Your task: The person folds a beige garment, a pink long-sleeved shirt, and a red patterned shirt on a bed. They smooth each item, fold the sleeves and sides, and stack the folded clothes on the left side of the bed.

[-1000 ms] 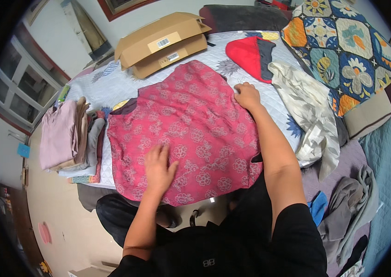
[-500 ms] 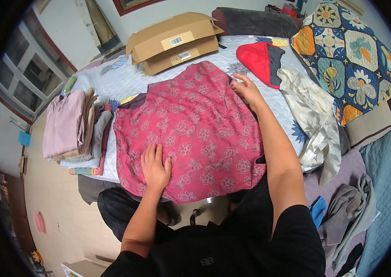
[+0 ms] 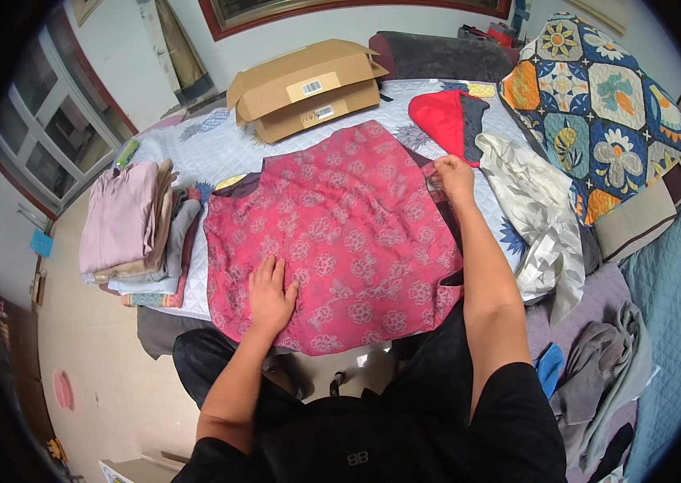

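Observation:
A pink floral garment (image 3: 340, 233) lies spread over the near side of the bed, its dark lining showing at the upper left and right edges. My left hand (image 3: 271, 298) rests flat on its lower left part, fingers stretched out. At the upper right edge, my right hand (image 3: 455, 175) pinches the garment's fabric between thumb and fingers, and some dark lining shows beside the fingertips. Just beyond that hand lies a red and dark grey pointed cloth piece (image 3: 441, 121).
A stack of folded clothes (image 3: 127, 217) sits at the left. Behind the garment stands an open cardboard box (image 3: 308, 84). To the right lie a crumpled white cloth (image 3: 538, 209), a patterned quilt (image 3: 598, 105) and grey clothes (image 3: 598, 370). The bed (image 3: 167, 153) has a pale quilted cover.
My right hand has closed on the garment's upper right edge and drawn it outward to the right. My left hand stays flat in place. The view has tilted up slightly.

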Demonstrator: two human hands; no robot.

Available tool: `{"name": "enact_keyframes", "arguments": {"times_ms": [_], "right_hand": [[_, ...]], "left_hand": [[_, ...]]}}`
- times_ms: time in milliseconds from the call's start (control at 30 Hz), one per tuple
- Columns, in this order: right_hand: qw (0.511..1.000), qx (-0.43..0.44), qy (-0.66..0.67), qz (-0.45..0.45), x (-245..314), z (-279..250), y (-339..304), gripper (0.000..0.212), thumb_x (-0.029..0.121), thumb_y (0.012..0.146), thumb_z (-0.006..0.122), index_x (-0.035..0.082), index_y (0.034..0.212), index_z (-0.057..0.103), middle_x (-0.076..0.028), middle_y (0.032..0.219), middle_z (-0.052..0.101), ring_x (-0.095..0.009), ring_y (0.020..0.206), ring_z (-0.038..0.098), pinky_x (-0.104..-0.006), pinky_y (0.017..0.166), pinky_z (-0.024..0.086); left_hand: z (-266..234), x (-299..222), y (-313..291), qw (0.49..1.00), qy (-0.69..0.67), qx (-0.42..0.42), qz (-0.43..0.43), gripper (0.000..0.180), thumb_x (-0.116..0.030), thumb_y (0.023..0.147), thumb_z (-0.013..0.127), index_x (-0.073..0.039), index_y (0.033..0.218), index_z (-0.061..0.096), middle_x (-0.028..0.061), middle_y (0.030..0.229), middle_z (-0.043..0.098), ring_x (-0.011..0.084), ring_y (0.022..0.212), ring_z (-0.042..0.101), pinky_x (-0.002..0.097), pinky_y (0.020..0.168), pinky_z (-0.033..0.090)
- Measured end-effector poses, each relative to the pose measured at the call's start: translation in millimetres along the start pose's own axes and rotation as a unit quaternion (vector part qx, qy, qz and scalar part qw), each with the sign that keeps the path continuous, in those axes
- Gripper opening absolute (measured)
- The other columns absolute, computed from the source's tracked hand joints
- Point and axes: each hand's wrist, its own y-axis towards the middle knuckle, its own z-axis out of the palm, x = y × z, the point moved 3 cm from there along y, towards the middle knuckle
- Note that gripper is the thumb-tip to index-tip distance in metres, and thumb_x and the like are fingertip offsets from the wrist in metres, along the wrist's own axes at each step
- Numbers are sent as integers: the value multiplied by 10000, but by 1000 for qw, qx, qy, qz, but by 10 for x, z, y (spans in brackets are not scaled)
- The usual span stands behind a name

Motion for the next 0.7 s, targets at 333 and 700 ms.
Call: {"name": "enact_keyframes", "arguments": {"times_ms": [333, 700], "right_hand": [[925, -52, -356, -119, 265, -120, -309, 119, 170, 826, 635, 89, 863, 715, -172, 821, 731, -368, 801, 717, -476, 741, 544], [860, 47, -403, -309, 1030, 996, -994, 135, 144, 865, 646, 62, 946, 715, -163, 936, 708, -361, 884, 693, -463, 787, 541]], "left_hand": [[-761, 506, 189, 968, -65, 234, -62, 546, -366, 891, 723, -13, 1301, 650, 234, 1243, 667, 403, 1155, 627, 459, 998, 497], [-831, 907, 252, 989, -131, -35, -59, 432, -248, 839, 759, 7, 1179, 683, 197, 1150, 658, 403, 1127, 589, 481, 977, 463]]}}
